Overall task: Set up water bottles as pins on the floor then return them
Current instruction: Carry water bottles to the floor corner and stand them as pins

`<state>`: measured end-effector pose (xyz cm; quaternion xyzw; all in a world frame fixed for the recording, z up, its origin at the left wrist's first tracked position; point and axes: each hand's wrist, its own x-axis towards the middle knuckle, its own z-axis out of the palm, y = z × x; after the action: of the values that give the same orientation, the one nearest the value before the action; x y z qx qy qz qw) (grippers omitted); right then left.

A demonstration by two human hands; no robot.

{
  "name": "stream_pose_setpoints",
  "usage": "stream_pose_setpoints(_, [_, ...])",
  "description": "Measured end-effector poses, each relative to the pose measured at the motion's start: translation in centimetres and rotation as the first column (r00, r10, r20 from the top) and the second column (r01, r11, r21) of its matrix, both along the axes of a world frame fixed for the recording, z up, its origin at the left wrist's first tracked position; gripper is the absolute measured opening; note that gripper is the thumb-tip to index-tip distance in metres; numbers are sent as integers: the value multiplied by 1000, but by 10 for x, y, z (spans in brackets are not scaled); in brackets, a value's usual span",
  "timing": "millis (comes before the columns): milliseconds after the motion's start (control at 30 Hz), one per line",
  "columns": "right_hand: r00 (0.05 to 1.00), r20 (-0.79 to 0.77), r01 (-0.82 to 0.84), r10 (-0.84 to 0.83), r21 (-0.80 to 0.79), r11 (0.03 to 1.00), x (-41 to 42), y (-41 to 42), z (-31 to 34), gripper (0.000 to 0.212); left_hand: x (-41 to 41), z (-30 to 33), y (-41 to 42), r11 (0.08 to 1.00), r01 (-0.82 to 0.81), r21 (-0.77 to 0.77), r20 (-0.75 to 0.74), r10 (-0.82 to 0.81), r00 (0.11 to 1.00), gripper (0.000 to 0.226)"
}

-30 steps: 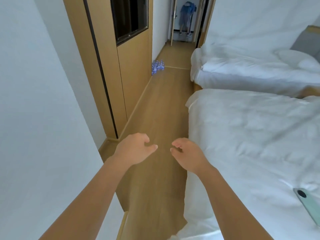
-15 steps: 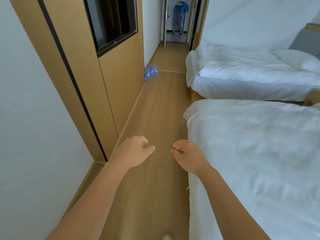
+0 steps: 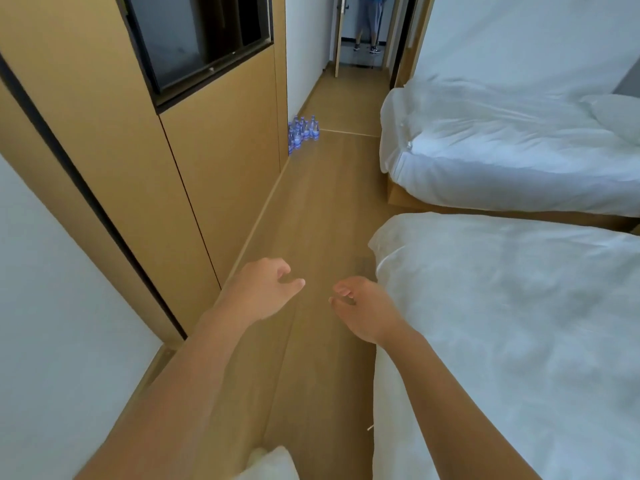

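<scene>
At the bottom edge a white rounded shape (image 3: 266, 464) shows, too cropped to identify. Both bare forearms reach forward over the wood-plank floor (image 3: 322, 216). Left hand (image 3: 261, 289) — fingers loosely curled, thumb out toward the centre, holding nothing. Right hand (image 3: 362, 306) — likewise relaxed, fingers curled downward, nothing in it; it hangs just beside the corner of the near bed (image 3: 512, 323). The two hands are close but apart, with bare floor between them.

The near bed, under a rumpled white duvet, fills the right side and narrows the passage. On the left runs a white wall (image 3: 52, 323), then a tan wood wardrobe (image 3: 145, 161) with a dark glass panel (image 3: 201, 39) set high in it. A baseboard follows the foot of the wardrobe.

Farther on, the second bed (image 3: 502, 157) stands on the right on a wood base, with a pillow (image 3: 616, 112) at its far end; a gap separates the two beds.

The water bottles (image 3: 302, 131) — clear with blue labels, upright in a tight cluster — stand on the floor at the wardrobe's far corner, well apart from both hands. The exact count cannot be told; part of the cluster is hidden behind the wardrobe edge.

Beyond, a corridor leads to an open door (image 3: 341, 32), where the legs of a person (image 3: 369, 26) are visible.
</scene>
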<state>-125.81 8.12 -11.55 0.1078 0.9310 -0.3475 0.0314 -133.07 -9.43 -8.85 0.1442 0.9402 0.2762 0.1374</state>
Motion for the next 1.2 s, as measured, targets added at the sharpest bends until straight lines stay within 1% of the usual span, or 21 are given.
stream_pose_setpoints(167, [999,44,-10,10,7,1000,-76,20,-8,36,-80,-8,26,1000,29,-4,26,-29,999,49])
stream_pose_setpoints(267, [999,35,6,-6,16,1000,-137,35,-3,28,-139,-5,39,1000,30,-3,33,-30,999,49])
stream_pose_setpoints(433, [1000,17,24,-25,38,999,-238,57,10,32,-243,10,61,998,45,37,42,-46,998,49])
stream_pose_setpoints(567, [998,9,54,-54,35,998,-306,74,7,27,-315,7,77,997,71,6,56,-71,996,48])
stream_pose_setpoints(800, [994,30,102,-102,4,995,-398,114,-9,28,-411,-14,113,995,95,-37,121,-90,989,48])
stream_pose_setpoints(967, [994,49,102,-102,-14,995,-470,158,-20,28,-482,-26,156,989,121,-80,134,-109,985,48])
stream_pose_setpoints(1200, [995,58,79,-80,11,997,-590,248,-21,30,-602,-31,249,992,108,-70,145,-97,985,47])
